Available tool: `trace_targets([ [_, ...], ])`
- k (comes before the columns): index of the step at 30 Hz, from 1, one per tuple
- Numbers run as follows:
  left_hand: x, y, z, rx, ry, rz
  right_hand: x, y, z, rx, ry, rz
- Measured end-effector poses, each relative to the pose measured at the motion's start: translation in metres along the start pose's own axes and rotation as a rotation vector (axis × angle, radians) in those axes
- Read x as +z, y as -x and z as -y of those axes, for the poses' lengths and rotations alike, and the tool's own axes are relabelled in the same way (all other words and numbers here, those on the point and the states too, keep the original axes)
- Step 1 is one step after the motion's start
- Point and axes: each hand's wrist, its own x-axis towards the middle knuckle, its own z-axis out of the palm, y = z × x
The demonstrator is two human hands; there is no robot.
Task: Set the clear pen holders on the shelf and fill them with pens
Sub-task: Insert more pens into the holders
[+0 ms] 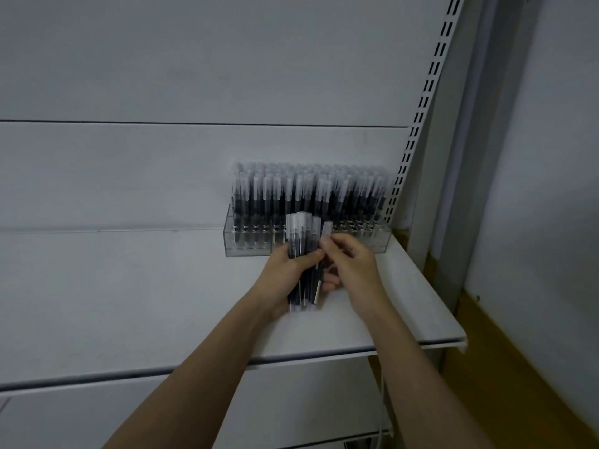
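L hand (285,277) grips pen bundle (303,270) | R hand (353,264) pinches one pen (325,230)

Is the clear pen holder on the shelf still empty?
No, the clear pen holder on the shelf already stands packed with rows of upright pens.

Both forearms bare to frame edge, no sleeves, watch or rings; left hand (285,277), right hand (355,264).

Left hand (285,277) holds pen bundle (303,264); right hand (351,264) pinches one pen (325,233) before full holder (308,234) on shelf (129,303).
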Motion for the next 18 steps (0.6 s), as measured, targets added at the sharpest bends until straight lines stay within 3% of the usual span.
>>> trace_targets([
  [6,0.003,0.004,0.0,-0.005,-0.015,0.081,-0.006,-0.003,-0.003,-0.008,-0.072,-0.108],
  [11,0.002,0.005,0.0,-0.012,-0.052,0.11,-0.013,-0.01,-0.005,-0.009,-0.273,-0.219],
  [18,-0.001,0.001,0.001,0.017,-0.114,0.054,-0.01,-0.012,-0.008,-0.031,-0.184,-0.212],
])
